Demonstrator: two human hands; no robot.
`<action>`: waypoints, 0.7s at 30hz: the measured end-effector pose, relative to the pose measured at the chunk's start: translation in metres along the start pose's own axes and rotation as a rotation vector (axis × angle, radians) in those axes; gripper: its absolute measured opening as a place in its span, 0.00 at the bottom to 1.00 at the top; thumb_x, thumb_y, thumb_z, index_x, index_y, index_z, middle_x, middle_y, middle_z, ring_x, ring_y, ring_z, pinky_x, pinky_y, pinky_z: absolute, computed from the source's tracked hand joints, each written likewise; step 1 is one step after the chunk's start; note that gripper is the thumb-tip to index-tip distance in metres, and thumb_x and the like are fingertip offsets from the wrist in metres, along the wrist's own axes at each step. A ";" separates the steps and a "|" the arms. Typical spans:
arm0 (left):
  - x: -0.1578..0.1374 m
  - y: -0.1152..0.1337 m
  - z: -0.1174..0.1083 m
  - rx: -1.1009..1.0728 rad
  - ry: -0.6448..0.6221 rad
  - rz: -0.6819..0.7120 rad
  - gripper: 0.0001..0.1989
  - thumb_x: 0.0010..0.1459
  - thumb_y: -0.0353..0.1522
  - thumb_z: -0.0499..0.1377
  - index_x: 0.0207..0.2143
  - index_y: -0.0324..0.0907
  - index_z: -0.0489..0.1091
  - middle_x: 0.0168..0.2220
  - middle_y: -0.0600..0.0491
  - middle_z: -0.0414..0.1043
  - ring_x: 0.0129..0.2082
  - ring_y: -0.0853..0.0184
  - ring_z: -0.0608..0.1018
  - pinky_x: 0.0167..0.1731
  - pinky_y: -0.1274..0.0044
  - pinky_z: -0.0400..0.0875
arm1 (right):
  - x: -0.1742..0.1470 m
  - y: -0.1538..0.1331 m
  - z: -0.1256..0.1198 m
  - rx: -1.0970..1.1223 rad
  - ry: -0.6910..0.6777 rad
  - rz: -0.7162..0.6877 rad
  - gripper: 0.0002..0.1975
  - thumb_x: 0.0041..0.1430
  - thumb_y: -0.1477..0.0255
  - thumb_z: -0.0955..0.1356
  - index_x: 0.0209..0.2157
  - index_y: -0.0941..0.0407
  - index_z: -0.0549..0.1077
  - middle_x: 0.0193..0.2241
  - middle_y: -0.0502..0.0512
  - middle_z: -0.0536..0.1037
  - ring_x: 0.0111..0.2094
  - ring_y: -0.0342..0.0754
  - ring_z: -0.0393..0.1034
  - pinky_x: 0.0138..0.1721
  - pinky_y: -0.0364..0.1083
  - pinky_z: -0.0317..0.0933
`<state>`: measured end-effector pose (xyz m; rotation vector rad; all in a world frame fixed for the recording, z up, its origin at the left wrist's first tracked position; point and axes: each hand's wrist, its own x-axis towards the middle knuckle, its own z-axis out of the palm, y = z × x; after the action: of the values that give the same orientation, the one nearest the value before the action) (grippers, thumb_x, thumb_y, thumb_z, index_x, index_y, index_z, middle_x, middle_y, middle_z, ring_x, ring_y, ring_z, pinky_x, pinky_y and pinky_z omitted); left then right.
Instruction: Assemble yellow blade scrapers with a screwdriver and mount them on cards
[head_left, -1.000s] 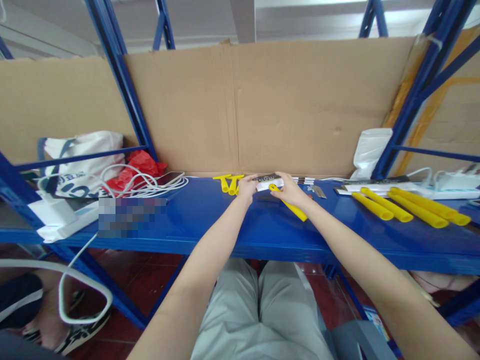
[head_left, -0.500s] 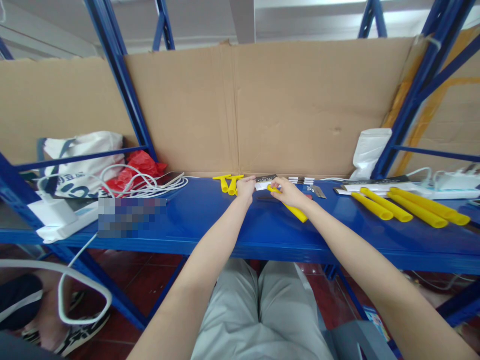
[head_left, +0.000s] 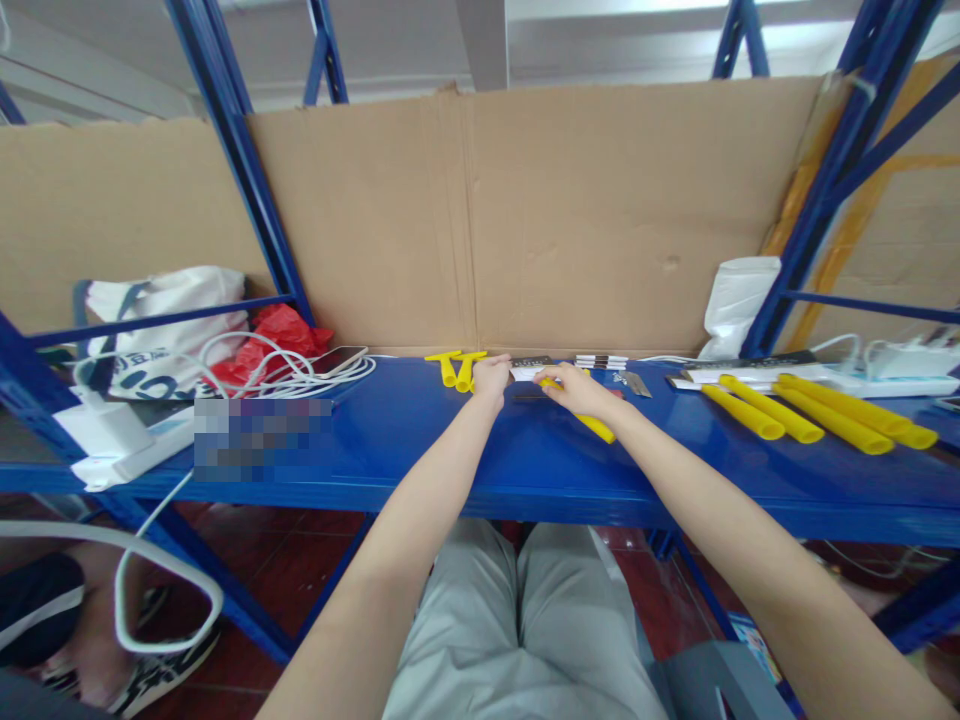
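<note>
My left hand point(head_left: 490, 378) is closed at the left end of a small black-and-white packet point(head_left: 531, 366) near the back of the blue shelf. Its fingertips are partly hidden. Close on its right, my right hand point(head_left: 576, 388) is wrapped round a yellow tube-like handle point(head_left: 600, 430), whose lower end sticks out under the palm. The fingers of the right hand reach the packet's right side. Left of my left hand lie two yellow T-shaped tools point(head_left: 457, 370). A thin dark strip point(head_left: 528, 398) lies just below the hands.
Right of my hands are banded white strips point(head_left: 601, 361) and a small grey metal piece point(head_left: 637, 384). Several yellow tubes point(head_left: 836, 425) lie further right, before a power strip point(head_left: 900, 386). White cables point(head_left: 322, 372), a red bag point(head_left: 281, 335) and a cloth bag point(head_left: 165, 310) crowd the left.
My right hand has tilted slightly, and its fingers have come down and closed over the upper part of the yellow handle. The left hand is nearly still.
</note>
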<state>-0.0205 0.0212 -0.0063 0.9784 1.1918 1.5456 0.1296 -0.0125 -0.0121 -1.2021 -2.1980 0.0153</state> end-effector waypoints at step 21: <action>-0.012 0.009 0.000 0.187 0.022 0.009 0.25 0.51 0.26 0.59 0.53 0.41 0.64 0.47 0.44 0.72 0.44 0.61 0.76 0.34 0.75 0.72 | 0.000 0.003 -0.003 -0.082 -0.070 0.174 0.15 0.54 0.78 0.65 0.42 0.53 0.77 0.45 0.56 0.77 0.48 0.53 0.71 0.51 0.53 0.61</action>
<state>-0.0192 0.0084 0.0016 1.0917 1.3684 1.4745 0.1334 -0.0122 -0.0104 -1.4559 -2.1655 0.0398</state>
